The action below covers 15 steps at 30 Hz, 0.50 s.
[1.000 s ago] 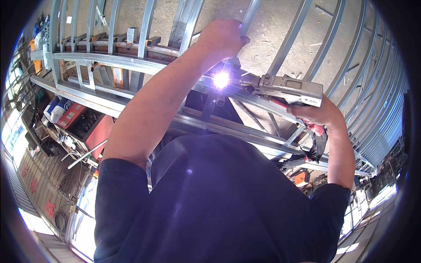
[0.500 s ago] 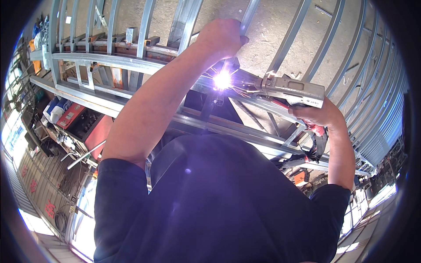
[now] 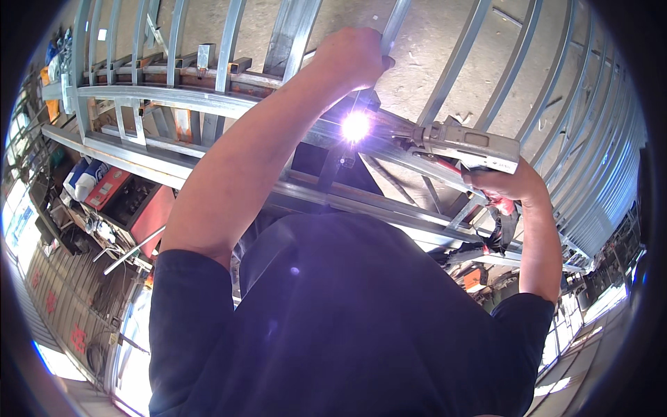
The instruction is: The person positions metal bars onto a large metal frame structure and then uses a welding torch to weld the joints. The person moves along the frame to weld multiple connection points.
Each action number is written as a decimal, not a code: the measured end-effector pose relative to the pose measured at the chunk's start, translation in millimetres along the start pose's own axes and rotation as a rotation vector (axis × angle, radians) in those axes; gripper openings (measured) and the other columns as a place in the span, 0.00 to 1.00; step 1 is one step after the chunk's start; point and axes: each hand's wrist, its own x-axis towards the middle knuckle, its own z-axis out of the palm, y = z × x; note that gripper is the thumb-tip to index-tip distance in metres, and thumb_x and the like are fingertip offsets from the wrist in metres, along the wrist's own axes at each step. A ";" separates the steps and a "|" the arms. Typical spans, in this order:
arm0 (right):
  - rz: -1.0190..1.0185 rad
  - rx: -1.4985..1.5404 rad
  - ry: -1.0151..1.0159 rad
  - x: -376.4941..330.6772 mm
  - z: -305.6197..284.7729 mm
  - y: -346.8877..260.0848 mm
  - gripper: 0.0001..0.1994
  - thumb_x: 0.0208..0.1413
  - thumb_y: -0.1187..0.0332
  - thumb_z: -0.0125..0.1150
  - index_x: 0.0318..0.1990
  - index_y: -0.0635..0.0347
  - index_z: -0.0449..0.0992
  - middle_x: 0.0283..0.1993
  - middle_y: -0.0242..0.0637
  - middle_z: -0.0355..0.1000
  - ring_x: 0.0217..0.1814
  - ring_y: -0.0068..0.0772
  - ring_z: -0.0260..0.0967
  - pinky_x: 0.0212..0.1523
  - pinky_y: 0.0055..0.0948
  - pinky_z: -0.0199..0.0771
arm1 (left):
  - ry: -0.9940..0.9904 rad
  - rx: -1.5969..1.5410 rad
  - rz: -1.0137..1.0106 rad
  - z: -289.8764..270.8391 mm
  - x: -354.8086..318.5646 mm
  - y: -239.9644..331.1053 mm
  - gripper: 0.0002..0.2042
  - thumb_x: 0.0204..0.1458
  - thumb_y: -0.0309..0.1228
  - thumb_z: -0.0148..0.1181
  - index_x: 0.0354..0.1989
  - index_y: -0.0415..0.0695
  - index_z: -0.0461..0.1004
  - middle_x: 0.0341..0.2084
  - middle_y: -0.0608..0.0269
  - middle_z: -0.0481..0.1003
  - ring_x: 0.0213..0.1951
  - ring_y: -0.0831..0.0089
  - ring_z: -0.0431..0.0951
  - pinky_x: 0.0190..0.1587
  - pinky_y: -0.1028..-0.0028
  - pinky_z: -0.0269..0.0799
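Observation:
My right hand (image 3: 513, 184) is wrapped round the handle of a grey welding gun (image 3: 472, 144), whose nozzle points left. Just off the nozzle burns a white-violet welding arc (image 3: 356, 126), its glare hiding the joint on the rail. Above the arc, my left hand (image 3: 356, 57) is closed on an upright square steel tube (image 3: 396, 24) of the frame; the grip itself is partly hidden by the back of the hand. Long galvanized rails (image 3: 167, 99) run crosswise under my left forearm.
Several parallel steel bars (image 3: 455, 59) stretch away over the concrete floor (image 3: 424, 42). At left stands a red and black machine or box (image 3: 149, 212) with an open top. Dark wrapped cable (image 3: 501, 233) hangs below my right hand.
The spray of sparks round the arc has shrunk to a compact glow. The welding gun and right hand have shifted very slightly right; my left hand stays on the tube.

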 end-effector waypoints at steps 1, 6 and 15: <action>0.012 0.018 0.016 -3.8 0.5 0.5 0.31 0.44 0.62 0.77 0.58 0.62 0.76 0.42 0.39 0.81 0.40 0.29 0.77 0.42 0.30 0.78 | 0.013 -0.025 0.016 2.8 2.2 -4.2 0.28 0.57 0.50 0.62 0.56 0.39 0.75 0.37 0.53 0.82 0.42 0.60 0.84 0.49 0.64 0.78; 0.007 0.035 0.058 -24.9 18.1 -8.9 0.28 0.45 0.63 0.76 0.55 0.63 0.77 0.40 0.36 0.80 0.41 0.27 0.75 0.44 0.28 0.76 | 0.258 -0.235 0.050 -8.8 -13.6 -15.0 0.36 0.57 0.56 0.61 0.66 0.39 0.68 0.43 0.47 0.82 0.42 0.59 0.84 0.49 0.64 0.78; 0.080 0.091 0.252 -36.2 49.3 -22.6 0.28 0.44 0.67 0.77 0.56 0.62 0.77 0.44 0.38 0.80 0.41 0.28 0.75 0.44 0.30 0.76 | 0.702 -0.684 0.134 5.9 -140.4 -94.0 0.23 0.59 0.43 0.63 0.55 0.38 0.77 0.28 0.61 0.79 0.29 0.77 0.76 0.35 0.75 0.72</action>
